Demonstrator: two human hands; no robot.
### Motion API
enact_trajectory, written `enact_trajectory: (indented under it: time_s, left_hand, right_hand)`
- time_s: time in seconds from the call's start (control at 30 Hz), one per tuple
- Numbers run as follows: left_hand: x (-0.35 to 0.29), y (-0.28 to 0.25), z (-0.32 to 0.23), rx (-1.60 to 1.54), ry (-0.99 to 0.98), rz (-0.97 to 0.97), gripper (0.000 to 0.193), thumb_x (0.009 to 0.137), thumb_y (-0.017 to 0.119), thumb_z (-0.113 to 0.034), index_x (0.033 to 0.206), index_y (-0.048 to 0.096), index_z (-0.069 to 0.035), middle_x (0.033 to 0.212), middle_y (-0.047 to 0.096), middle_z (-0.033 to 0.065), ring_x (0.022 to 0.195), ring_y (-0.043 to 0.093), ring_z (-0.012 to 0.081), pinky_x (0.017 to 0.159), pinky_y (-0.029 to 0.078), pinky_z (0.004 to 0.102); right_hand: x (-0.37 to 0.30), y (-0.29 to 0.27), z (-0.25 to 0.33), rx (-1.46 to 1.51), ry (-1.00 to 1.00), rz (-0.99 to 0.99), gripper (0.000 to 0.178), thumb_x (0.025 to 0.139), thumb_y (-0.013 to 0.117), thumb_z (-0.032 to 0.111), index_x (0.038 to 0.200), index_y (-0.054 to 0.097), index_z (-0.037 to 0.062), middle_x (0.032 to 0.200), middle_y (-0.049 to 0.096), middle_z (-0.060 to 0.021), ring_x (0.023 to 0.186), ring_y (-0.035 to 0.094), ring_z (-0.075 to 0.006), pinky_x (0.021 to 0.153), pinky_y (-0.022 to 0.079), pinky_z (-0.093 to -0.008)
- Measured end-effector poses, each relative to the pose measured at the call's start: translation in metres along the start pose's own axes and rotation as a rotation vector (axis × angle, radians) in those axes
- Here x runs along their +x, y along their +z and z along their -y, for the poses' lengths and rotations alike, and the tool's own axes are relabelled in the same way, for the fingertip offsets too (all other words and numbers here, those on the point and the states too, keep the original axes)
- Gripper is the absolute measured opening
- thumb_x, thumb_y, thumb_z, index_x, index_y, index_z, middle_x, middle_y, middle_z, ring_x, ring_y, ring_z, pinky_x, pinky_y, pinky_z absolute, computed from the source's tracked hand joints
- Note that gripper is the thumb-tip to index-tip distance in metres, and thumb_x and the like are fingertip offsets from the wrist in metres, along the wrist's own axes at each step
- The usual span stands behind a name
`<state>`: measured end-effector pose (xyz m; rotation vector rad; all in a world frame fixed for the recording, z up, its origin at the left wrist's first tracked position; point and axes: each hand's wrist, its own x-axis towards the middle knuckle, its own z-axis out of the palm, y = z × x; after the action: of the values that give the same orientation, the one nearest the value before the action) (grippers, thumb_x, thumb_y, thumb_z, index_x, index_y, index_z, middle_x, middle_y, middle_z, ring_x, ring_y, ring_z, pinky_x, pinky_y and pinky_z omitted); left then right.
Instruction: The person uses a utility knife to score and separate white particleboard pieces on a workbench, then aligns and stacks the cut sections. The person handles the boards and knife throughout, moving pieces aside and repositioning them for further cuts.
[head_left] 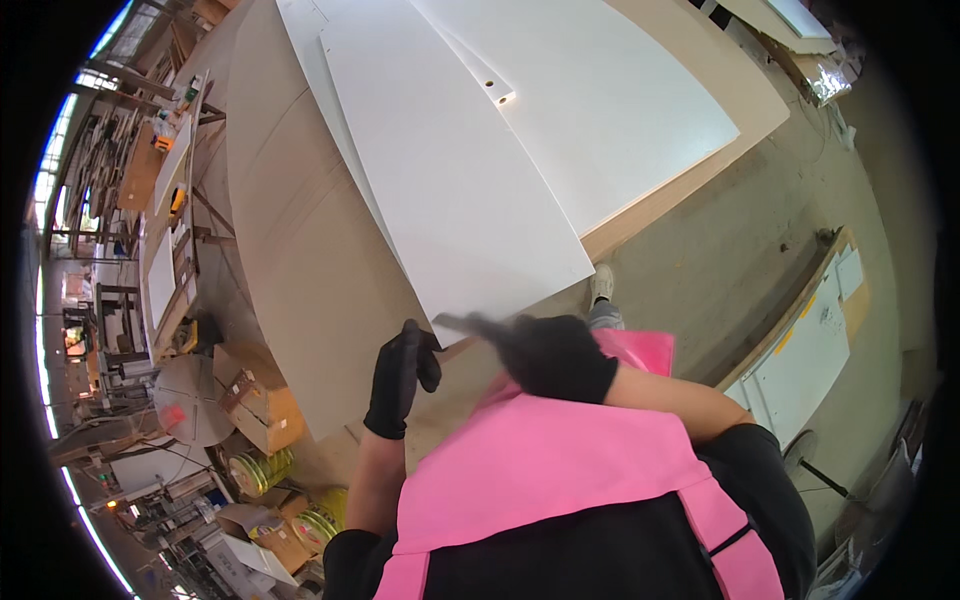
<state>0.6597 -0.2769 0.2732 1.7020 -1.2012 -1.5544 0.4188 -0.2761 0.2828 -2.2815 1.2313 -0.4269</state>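
The tabletop (300,200) is carrying a long white board (440,150) at its near edge, the long axis running away. The right hand (555,355), nearer, is overlapping the board's near end, blurred; the left hand (403,378) is curling beside its near-left corner. Whether either grip is holding anything, I cannot tell.

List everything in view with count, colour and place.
White panels: at least three, white, centre
Drilled strip: one, white, between top panels
Brown sheet: at least one, brown, beneath panels
Workbench: one, brown, far left
Rolls: two, yellow-green, lower left
Boxes: several, brown, lower left
Smaller panels: several, white, right
Clutter: uncountable, mixed, far left
Shoe: one, pale, centre right
Apron: one, pink, lower centre
Left gloved hand: one, black, by panel corner
Right gloved hand: one, black, blurred, at panel edge
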Motion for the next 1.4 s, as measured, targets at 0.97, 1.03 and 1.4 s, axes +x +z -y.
enact_trajectory:
  time_s: [0.97,1.03,1.4]
  left_hand:
    - [0.01,0.112,-0.095,-0.36,-0.12,0.136,0.04,0.098,0.051,-0.038,0.118,0.052,-0.003,0.111,0.066,0.0158,0.094,0.064,0.0231,0.087,0.05,0.0385]
    - [0.027,0.132,-0.108,-0.448,-0.033,0.178,0.038,0.098,0.052,-0.037,0.116,0.053,-0.004,0.111,0.066,0.0159,0.093,0.064,0.0224,0.087,0.051,0.0381]
    - [0.163,0.194,-0.148,-0.583,0.081,0.182,0.033,0.098,0.054,-0.031,0.111,0.058,-0.001,0.11,0.067,0.0144,0.097,0.065,0.0243,0.089,0.052,0.0377]
  right_hand:
    - [-0.007,-0.138,-0.151,1.297,0.469,-0.186,0.017,0.085,0.066,0.007,0.096,0.059,-0.0035,0.071,0.064,-0.0085,0.046,0.05,-0.0097,0.042,0.039,-0.0248]
    - [-0.002,-0.156,-0.174,1.297,0.456,-0.247,0.014,0.085,0.066,0.007,0.092,0.059,-0.0034,0.069,0.062,-0.0087,0.046,0.049,-0.0098,0.042,0.039,-0.0245]
    - [0.048,-0.211,-0.3,1.301,0.418,-0.264,0.012,0.084,0.067,0.008,0.084,0.059,-0.0006,0.069,0.062,-0.0093,0.047,0.052,-0.0119,0.043,0.041,-0.0256]
